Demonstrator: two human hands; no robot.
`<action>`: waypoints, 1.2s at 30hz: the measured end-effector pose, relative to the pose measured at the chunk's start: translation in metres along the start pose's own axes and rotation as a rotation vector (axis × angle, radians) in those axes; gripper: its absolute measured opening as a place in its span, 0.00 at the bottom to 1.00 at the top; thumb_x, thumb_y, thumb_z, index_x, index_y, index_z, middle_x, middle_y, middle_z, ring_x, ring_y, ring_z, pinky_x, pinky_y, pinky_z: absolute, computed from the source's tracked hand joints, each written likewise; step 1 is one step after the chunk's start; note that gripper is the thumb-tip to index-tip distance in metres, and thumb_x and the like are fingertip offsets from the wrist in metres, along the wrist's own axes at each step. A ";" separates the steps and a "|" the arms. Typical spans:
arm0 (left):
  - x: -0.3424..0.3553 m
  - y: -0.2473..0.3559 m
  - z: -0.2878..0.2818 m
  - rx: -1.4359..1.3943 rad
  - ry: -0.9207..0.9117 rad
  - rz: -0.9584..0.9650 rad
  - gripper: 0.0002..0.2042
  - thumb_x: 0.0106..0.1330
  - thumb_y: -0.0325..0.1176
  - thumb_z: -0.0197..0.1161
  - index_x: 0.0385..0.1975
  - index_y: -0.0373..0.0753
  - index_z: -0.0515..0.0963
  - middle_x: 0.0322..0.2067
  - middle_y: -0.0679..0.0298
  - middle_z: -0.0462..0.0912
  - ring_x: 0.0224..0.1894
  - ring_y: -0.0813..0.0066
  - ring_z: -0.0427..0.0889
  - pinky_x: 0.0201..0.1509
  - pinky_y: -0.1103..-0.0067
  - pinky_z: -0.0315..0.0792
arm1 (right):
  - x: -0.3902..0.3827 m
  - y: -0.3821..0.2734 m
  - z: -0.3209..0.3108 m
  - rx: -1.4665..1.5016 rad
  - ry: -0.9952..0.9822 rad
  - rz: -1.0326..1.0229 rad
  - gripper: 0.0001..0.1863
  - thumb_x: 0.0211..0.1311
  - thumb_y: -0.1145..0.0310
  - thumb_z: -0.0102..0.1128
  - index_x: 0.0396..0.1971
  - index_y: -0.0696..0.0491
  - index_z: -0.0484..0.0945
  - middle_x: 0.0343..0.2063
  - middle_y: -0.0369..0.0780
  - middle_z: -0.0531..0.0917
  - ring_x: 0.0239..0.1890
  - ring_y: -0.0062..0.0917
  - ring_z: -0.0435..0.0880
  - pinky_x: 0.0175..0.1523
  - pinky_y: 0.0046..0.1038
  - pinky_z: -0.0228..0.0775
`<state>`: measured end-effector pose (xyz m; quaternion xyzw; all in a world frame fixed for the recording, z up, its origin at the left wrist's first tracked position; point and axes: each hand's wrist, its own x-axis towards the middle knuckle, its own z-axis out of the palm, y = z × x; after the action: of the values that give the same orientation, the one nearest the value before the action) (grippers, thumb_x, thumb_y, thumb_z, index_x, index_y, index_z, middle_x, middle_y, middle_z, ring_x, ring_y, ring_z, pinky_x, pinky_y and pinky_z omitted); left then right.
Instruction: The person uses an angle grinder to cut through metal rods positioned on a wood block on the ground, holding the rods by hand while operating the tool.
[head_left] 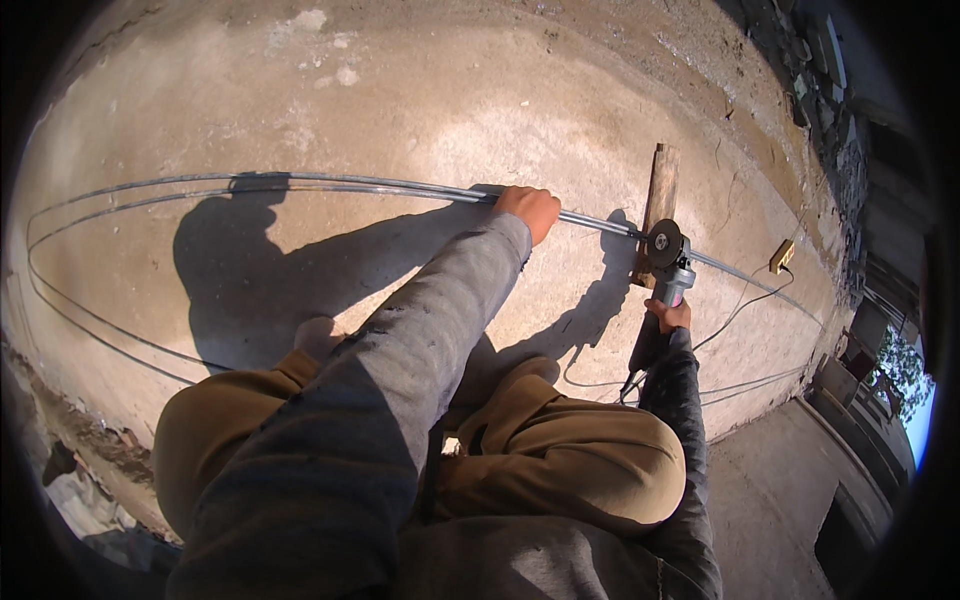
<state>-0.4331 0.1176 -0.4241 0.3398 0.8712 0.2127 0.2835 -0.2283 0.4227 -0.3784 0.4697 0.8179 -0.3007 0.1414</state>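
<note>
My left hand (533,211) is closed around a pair of long grey metal rods (400,187), fingers wrapped over them. The rods run from the far left, where they bend back toward me, to a wooden block (662,185) on the right. In my right hand (669,315) is an angle grinder (675,283), gripped by its body. Its round dark disc (664,243) stands over the rods beside the block. Whether the disc touches the rods or spins, I cannot tell. A black cord trails from the grinder's rear end.
A yellowish power socket box (782,256) with a dark cable (740,318) lies to the right on the concrete floor (400,90). More rod lengths (750,385) stretch along the floor at right. Rubble (835,150) lines the far right edge. My bent knees are close below my arms.
</note>
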 end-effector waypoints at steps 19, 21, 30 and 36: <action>-0.024 0.014 0.032 0.032 0.195 0.118 0.08 0.52 0.26 0.55 0.33 0.39 0.73 0.32 0.61 0.74 0.43 0.65 0.73 0.44 0.71 0.69 | -0.045 0.020 0.001 0.386 -0.032 0.067 0.21 0.35 0.73 0.64 0.33 0.64 0.71 0.26 0.42 0.77 0.25 0.28 0.79 0.31 0.27 0.74; -0.025 0.014 0.027 -0.061 0.174 0.093 0.08 0.55 0.30 0.54 0.34 0.38 0.73 0.31 0.59 0.75 0.41 0.62 0.75 0.43 0.70 0.70 | -0.041 0.024 0.003 0.374 -0.048 0.059 0.20 0.35 0.73 0.64 0.33 0.64 0.71 0.25 0.41 0.77 0.25 0.27 0.78 0.31 0.26 0.74; -0.017 0.011 0.024 -0.082 -0.089 0.057 0.18 0.65 0.45 0.44 0.29 0.37 0.76 0.26 0.54 0.79 0.33 0.58 0.79 0.37 0.66 0.71 | -0.039 0.024 0.001 0.127 -0.040 0.024 0.21 0.32 0.67 0.66 0.30 0.62 0.74 0.25 0.41 0.79 0.25 0.26 0.77 0.33 0.26 0.69; -0.015 0.010 0.025 -0.062 -0.119 0.045 0.18 0.65 0.45 0.43 0.30 0.39 0.76 0.27 0.56 0.79 0.34 0.58 0.79 0.37 0.66 0.71 | -0.039 0.014 -0.003 0.016 -0.039 0.047 0.22 0.32 0.66 0.67 0.31 0.62 0.74 0.26 0.42 0.79 0.26 0.27 0.78 0.34 0.27 0.70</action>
<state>-0.4031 0.1185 -0.4321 0.3624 0.8379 0.2256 0.3402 -0.1959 0.4032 -0.3609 0.4840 0.8012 -0.3128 0.1609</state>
